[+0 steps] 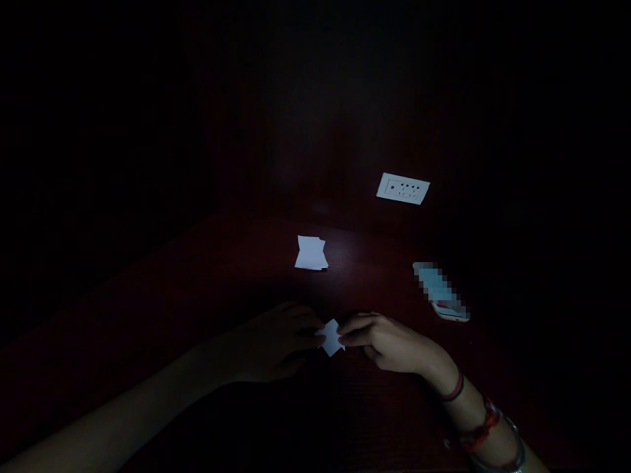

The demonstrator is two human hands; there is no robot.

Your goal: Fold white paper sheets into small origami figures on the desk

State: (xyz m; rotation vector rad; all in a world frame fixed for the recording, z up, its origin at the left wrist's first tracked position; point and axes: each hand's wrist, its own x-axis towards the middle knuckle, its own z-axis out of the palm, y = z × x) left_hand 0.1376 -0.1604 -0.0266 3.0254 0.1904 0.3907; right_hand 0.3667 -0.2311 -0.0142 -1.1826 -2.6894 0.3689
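Observation:
Between my two hands is a small piece of folded white paper (332, 337), its outline showing pointed corners at top and bottom. My left hand (280, 341) is in deep shadow and has its fingertips closed on the paper's left edge. From the other side, my right hand (389, 340) pinches the right edge between thumb and finger. Just beyond the hands, a few white paper sheets (311, 253) lie in a small uneven stack on the dark red table (236, 269).
To the right of my right hand lies a phone (440, 289) with a pixelated screen. A white socket panel (403, 189) is set in the dark surface behind the table. Most of the surroundings are too dark to make out.

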